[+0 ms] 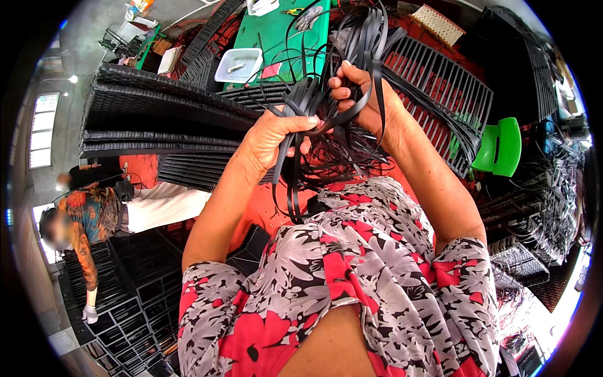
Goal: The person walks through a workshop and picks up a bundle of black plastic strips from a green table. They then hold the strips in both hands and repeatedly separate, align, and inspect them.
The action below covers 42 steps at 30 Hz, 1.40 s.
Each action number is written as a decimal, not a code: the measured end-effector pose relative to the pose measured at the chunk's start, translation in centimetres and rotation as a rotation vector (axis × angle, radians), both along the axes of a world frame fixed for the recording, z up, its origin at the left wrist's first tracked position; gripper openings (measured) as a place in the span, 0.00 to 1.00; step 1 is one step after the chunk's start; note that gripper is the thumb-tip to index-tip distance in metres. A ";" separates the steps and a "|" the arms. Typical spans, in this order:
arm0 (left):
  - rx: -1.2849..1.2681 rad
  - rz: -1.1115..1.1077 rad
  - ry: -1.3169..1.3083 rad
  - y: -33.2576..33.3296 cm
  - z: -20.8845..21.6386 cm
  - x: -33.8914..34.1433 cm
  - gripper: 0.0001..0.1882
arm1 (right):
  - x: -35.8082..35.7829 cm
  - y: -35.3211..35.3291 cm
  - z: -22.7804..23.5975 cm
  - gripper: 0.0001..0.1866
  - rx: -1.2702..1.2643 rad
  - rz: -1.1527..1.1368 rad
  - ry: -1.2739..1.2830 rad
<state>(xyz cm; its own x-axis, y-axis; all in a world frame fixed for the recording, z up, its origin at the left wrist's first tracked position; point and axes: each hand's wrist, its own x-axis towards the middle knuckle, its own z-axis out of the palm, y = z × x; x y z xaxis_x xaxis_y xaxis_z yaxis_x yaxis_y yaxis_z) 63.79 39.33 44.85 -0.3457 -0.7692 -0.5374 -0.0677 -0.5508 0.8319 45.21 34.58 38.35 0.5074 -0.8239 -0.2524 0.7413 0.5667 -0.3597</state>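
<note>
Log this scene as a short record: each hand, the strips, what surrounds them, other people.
Left hand: closed around flat black strips, thumb on top
Right hand: gripping the strips, higher in the picture than the left
Strips: bundled at the hands, loose lengths hanging and curling below
Beyond the hands: green table, white tray at its left edge
Left side: stacked black panels
Right side: slatted frame, green chair
Other people: at least one co-worker, far left, one gloved hand lowered

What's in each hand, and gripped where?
Left hand: a bundle of flat black strips, clasped partway along beneath the thumb. Right hand: more such strips, gripped partway along in curled fingers.
</note>
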 end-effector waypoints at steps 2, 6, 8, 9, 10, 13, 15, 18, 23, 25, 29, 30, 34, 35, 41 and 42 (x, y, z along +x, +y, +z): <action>0.006 0.008 0.004 0.3 -0.1 -0.1 0.15 | 0.4 0.7 1.2 0.10 -0.011 -0.048 0.104; 0.018 0.056 -0.005 0.8 -0.6 -0.6 0.12 | 0.8 0.4 1.2 0.09 -0.034 -0.005 -0.105; 0.031 0.058 0.026 0.9 -1.2 -0.4 0.11 | 1.1 0.0 0.9 0.09 -0.048 -0.040 -0.179; 0.041 0.058 0.026 0.9 -1.2 -0.5 0.11 | 1.2 -0.2 0.7 0.09 -0.054 -0.060 -0.216; 0.051 0.056 0.026 1.0 -1.1 -0.7 0.11 | 1.4 -0.3 0.6 0.09 -0.036 -0.109 -0.211; 0.042 0.090 0.047 1.2 -0.8 -1.4 0.10 | 1.8 -0.5 0.6 0.08 0.010 -0.136 -0.327; 0.040 0.086 0.066 1.1 -1.3 -1.2 0.09 | 1.8 -0.6 0.6 0.09 0.007 -0.114 -0.365; 0.061 0.092 0.089 1.1 -1.5 -1.2 0.06 | 1.3 -1.0 0.3 0.09 -0.044 -0.086 -0.433; 0.093 0.150 0.148 0.6 -2.7 0.1 0.07 | 1.3 -0.1 1.3 0.10 -0.060 -0.157 -0.041; 0.115 0.165 0.163 0.4 -2.7 0.1 0.07 | 1.5 0.2 1.0 0.11 -0.071 -0.155 -0.030; 0.125 0.192 0.171 0.3 -1.7 -0.6 0.05 | 1.9 0.2 -1.2 0.09 -0.087 -0.085 -0.168; 0.119 0.199 0.174 0.2 -1.5 -0.6 0.05 | 1.7 0.4 -1.0 0.10 -0.100 -0.082 -0.136; 0.140 0.180 0.093 0.2 -0.8 -0.1 0.05 | 0.7 0.2 -0.9 0.12 -0.147 -0.086 -0.222; 0.146 0.153 0.063 0.1 -0.8 0.1 0.06 | 0.8 0.5 -0.7 0.12 -0.107 -0.087 -0.190; 0.223 0.161 0.049 -0.3 -1.5 0.1 0.07 | 1.5 1.9 -0.2 0.13 -0.031 -0.002 -0.112; 0.231 0.169 0.067 -0.3 -1.5 0.2 0.07 | 1.7 2.1 -0.6 0.13 -0.030 0.009 -0.098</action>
<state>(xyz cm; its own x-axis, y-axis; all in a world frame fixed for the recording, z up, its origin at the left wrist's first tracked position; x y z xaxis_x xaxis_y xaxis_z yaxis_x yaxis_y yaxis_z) 63.95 39.04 43.35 -0.2635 -0.6787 -0.6855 0.0917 -0.7250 0.6826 46.92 36.71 37.78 0.5360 -0.8256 -0.1764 0.7684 0.5636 -0.3031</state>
